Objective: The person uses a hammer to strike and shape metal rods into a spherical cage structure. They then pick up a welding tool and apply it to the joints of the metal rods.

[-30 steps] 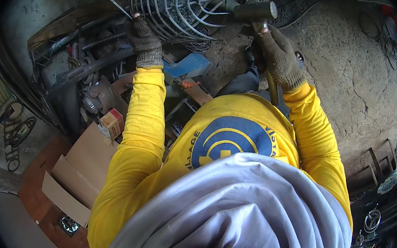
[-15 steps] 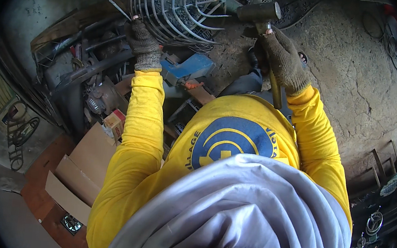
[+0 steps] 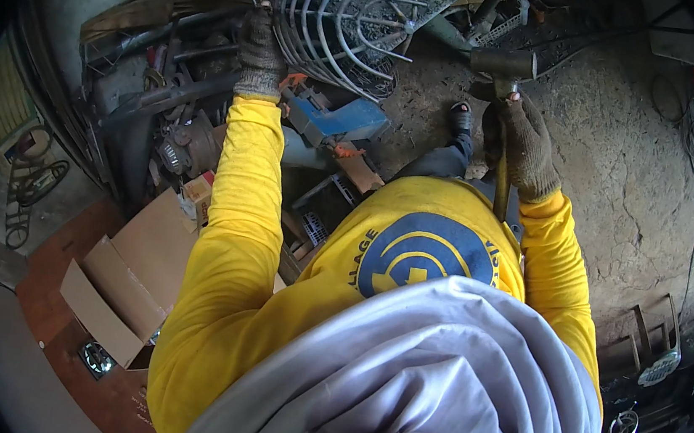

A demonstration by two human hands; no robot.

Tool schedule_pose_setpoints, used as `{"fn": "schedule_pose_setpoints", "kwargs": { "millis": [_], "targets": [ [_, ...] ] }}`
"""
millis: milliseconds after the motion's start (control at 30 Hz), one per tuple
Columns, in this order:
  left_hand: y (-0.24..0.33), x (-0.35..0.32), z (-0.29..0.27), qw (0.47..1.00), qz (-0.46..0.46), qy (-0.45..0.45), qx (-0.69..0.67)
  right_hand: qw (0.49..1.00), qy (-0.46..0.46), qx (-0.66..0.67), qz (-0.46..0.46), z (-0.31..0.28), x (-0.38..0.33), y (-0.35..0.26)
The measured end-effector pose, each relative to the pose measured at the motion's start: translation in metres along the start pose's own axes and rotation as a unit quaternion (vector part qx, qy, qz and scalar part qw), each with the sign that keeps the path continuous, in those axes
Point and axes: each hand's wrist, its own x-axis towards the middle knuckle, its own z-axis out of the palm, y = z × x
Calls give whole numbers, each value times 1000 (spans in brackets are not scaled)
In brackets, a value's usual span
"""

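Up top in the head view, a wire fan guard (image 3: 342, 22) is being gripped at its rim by the gloved left hand (image 3: 259, 47), fingers curled tight. Right of centre, a hammer (image 3: 504, 72) is being clenched by the right hand (image 3: 520, 142).

The sleeves (image 3: 234, 205) are bright yellow, and the shirt front carries a round blue emblem (image 3: 427, 255) with yellow rings. Both gloves are a speckled grey-brown knit: left hand (image 3: 260, 51), right hand (image 3: 523, 146). The wire fan guard (image 3: 342, 17) is pale grey metal. The hammer (image 3: 504, 64) has a dull dark-grey head and a yellowish handle. A blue tool (image 3: 344, 119) has orange trim. The cardboard box (image 3: 133, 279) is plain tan. A grey cloth (image 3: 422, 385) drapes below.
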Motion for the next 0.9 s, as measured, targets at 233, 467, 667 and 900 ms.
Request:
{"fn": "schedule_pose_setpoints", "kwargs": {
  "millis": [233,467,667,900],
  "targets": [
    [12,-11,-15,927,247,-48,277,999,-28,-22,-12,17,0,-10],
    [-14,-3,-20,925,285,-32,248,998,-50,-41,-15,25,-2,-17],
    [3,-9,-13,897,311,-15,314,997,-61,-27,-24,27,-1,-19],
    [-33,3,-17,904,306,-20,297,997,-70,-32,-26,32,-1,-17]
  ]
}}
